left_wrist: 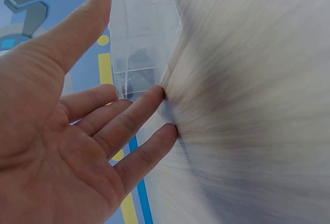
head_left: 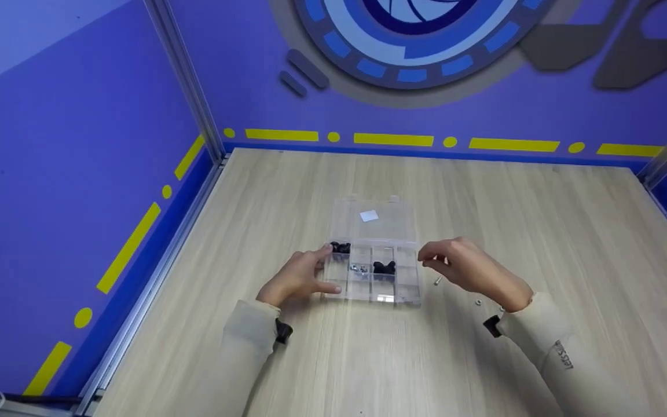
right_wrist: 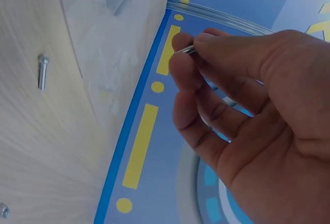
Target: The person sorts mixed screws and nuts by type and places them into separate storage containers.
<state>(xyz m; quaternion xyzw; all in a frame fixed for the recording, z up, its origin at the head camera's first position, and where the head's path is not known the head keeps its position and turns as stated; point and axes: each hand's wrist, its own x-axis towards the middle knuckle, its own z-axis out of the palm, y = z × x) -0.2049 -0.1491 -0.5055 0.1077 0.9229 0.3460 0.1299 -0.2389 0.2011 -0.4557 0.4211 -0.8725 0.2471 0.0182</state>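
Note:
A clear divided box [head_left: 337, 284] lies with its lid [head_left: 391, 217] folded back. Black pieces [head_left: 384, 268] fill two of its compartments, and small silvery parts [head_left: 359, 269] lie in another. Along the box's left side rests my left hand [head_left: 299, 277], fingers fairly straight, thumb at the near left corner; the left wrist view shows the fingertips at the box wall [left_wrist: 170, 33]. My right hand [head_left: 464, 266], just off the box's right edge, pinches a small metal piece [right_wrist: 186, 50] between thumb and index finger.
A screw [head_left: 438, 281] lies on the wooden table [head_left: 333, 359] right of the box, under my right hand. Small round parts [head_left: 478, 302] sit nearer my right wrist. A white paper piece [head_left: 369, 215] is on the lid. Blue panels stand behind and at left.

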